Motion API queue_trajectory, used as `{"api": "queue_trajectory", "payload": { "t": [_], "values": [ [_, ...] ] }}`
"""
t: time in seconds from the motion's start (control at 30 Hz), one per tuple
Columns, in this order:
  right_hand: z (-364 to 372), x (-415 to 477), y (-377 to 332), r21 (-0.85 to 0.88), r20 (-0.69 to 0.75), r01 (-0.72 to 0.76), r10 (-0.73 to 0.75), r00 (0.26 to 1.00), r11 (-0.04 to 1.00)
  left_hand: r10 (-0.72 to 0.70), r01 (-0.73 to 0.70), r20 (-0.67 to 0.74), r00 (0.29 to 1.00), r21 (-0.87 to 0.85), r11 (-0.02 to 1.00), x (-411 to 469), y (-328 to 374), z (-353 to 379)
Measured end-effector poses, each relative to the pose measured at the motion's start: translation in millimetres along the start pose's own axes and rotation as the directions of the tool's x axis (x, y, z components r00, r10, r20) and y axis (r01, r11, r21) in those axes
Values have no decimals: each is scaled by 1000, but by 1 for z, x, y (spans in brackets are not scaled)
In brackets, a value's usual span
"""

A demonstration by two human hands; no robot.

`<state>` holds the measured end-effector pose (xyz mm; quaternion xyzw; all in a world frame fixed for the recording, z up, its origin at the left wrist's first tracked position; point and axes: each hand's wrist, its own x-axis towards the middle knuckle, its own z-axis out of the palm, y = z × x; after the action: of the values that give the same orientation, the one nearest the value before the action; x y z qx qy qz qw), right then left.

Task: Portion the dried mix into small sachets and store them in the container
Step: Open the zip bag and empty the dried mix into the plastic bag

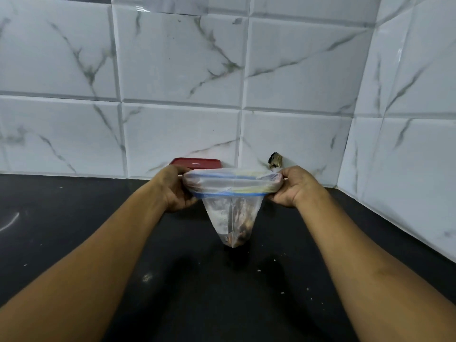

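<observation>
Pinching the zip rim, left hand [176,191] and right hand [290,187] stretch a limp, light sachet [232,208] (probably little mix inside); grip belongs there.

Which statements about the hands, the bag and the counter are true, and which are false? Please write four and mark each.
1. The left hand and the right hand grip the bag at its open mouth. True.
2. The bag is filled to its top. False: dark mix sits only in its lower tip.
3. A red lid lies behind the bag, near the wall. True.
4. The counter is white. False: it is black.
</observation>
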<state>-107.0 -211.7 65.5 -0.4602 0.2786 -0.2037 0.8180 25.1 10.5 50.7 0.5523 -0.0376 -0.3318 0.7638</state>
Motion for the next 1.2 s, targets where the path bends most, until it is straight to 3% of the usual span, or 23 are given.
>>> {"api": "queue_trajectory", "payload": {
  "t": [0.07,0.13,0.2,0.27,0.3,0.37,0.43,0.5,0.57,0.63,0.67,0.73,0.77,0.83,0.93,1.07,1.2],
  "values": [
    [2,3,3,-111,-22,75,-78,997,991,72,-55,-67,995,230,972,-4,-7,-1],
    [0,9,3,-327,-42,181,-206,978,927,233,-158,-97,968,486,859,-4,-11,-6],
    [-5,15,0,-505,7,270,-309,951,820,417,-298,-8,909,687,663,-1,-8,-8],
    [-6,14,-3,-615,59,339,-386,920,712,561,-440,139,816,778,448,5,-2,-3],
    [-6,14,-5,-650,76,368,-425,902,665,573,-483,219,790,798,361,6,1,4],
    [-7,13,-6,-673,112,412,-466,878,615,472,-496,360,805,845,201,7,2,22],
    [-7,7,-7,-712,164,434,-470,867,552,372,-469,424,826,883,35,8,1,40],
    [-10,0,-5,-796,201,440,-506,839,415,347,-461,460,817,883,-86,11,-1,50],
    [-13,-11,-4,-870,232,446,-623,747,210,323,-463,456,829,884,-61,15,-1,55],
    [-16,-25,-3,-900,239,420,-671,702,119,323,-456,422,847,889,34,16,-2,56],
    [-16,-31,-2,-902,234,403,-608,759,155,336,-444,389,858,890,104,16,-2,56],
    [-10,-47,5,-918,194,287,-323,926,273,348,-404,306,886,879,255,16,-2,55],
    [-7,-51,10,-934,168,218,-188,968,283,337,-375,264,904,868,327,15,-2,54],
    [0,-54,22,-961,114,113,-13,993,251,301,-319,196,933,837,445,13,-5,54],
    [9,-49,39,-967,80,55,90,993,248,265,-280,146,953,761,585,11,-11,50],
    [15,-37,52,-870,129,120,-14,992,478,173,-240,166,971,668,705,9,-17,45],
    [18,-30,57,-642,146,159,-84,986,750,160,-203,125,979,611,765,6,-21,43]
  ]
}}
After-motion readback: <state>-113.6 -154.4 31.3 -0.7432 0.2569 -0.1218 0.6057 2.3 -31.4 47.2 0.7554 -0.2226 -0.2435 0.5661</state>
